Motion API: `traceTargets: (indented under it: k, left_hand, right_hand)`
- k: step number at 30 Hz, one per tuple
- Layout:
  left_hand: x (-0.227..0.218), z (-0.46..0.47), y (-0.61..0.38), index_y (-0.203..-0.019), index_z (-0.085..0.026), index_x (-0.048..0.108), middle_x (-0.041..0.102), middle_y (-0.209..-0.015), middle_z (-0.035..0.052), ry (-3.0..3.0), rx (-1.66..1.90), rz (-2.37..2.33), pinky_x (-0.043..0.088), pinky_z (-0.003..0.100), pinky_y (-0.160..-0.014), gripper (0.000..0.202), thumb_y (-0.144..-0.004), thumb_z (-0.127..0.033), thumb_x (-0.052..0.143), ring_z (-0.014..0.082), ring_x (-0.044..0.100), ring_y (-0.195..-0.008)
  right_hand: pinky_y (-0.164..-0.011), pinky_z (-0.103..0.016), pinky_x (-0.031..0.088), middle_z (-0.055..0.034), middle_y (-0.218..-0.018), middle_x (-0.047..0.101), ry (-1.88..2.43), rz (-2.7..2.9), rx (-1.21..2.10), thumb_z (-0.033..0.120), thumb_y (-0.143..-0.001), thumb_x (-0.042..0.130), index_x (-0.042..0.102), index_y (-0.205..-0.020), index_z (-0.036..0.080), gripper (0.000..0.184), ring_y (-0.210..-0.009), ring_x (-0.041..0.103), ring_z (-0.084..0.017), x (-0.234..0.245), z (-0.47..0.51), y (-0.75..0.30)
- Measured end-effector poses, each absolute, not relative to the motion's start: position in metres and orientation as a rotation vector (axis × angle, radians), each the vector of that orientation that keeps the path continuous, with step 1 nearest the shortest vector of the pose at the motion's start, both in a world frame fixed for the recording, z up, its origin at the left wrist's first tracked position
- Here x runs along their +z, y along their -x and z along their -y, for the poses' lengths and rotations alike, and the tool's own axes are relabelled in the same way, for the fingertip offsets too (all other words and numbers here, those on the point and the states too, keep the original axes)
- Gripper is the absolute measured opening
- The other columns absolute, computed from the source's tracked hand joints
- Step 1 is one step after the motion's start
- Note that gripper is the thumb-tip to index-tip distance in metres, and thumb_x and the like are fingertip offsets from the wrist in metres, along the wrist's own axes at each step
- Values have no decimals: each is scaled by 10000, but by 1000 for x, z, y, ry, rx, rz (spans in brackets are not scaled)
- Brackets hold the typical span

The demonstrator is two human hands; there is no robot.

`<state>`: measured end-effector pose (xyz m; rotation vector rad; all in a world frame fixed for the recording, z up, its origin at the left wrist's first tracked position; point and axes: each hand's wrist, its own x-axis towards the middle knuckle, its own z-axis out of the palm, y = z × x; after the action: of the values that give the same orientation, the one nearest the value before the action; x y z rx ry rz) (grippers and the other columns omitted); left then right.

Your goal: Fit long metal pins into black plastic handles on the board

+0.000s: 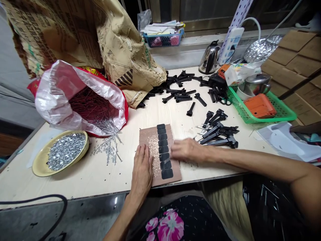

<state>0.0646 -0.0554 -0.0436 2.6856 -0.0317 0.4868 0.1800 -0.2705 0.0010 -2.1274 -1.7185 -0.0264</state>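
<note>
"Floral clothing (170, 226) sits closest; what are the grips doing?"

"Left hand (141, 167) lies flat on a wooden board (176, 170), its grip open and empty. Right hand (187, 150), grip also open, touches the row of black plastic pieces (163, 150) on that board."

"And further out?"

"Loose black handles (215, 134) lie on the desk (100, 180), just right of the board."

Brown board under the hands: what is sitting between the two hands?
In the head view, a column of black rectangular pieces lies on the brown rectangular board between the left hand and the right hand, with pale specks beside it.
</note>
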Motion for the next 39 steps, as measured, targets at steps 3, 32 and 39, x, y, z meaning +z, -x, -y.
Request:
traceTargets:
  k: [3, 32, 39]
  left_hand:
    - [-43, 56, -65, -1348, -124, 422, 432, -1406, 172, -2668, 491, 29, 332, 516, -1067, 453, -936, -298, 353, 291, 301, -1354]
    - [-36, 68, -73, -1440, -176, 250, 320, -1471, 171, -2722, 651, 521, 236, 613, -1077, 543, -922, -299, 362, 359, 162, -1390]
    - [-18, 174, -115, -1428, -77, 205, 309, -1453, 249, -2679, 476, 730, 359, 560, -1019, 734, -870, -480, 459, 379, 145, -1387]
  right_hand:
    - [-489, -201, 340, -15, -760, 544, 2259, 1480, -36, 198, -979, 321, 621, -860, 161, 324, -695, 448, -111, 2, 270, -182]
    - [-615, -223, 348, -34, -965, 607, 2784, 942, -166, 255, -960, 407, 602, -1040, 223, 214, -866, 521, -145, 36, 372, -187]
    - [-735, -375, 421, -127, -1194, 523, 2994, 951, 18, 678, -649, 644, 282, -1412, 238, 952, -1006, 447, -313, 29, 422, -208]
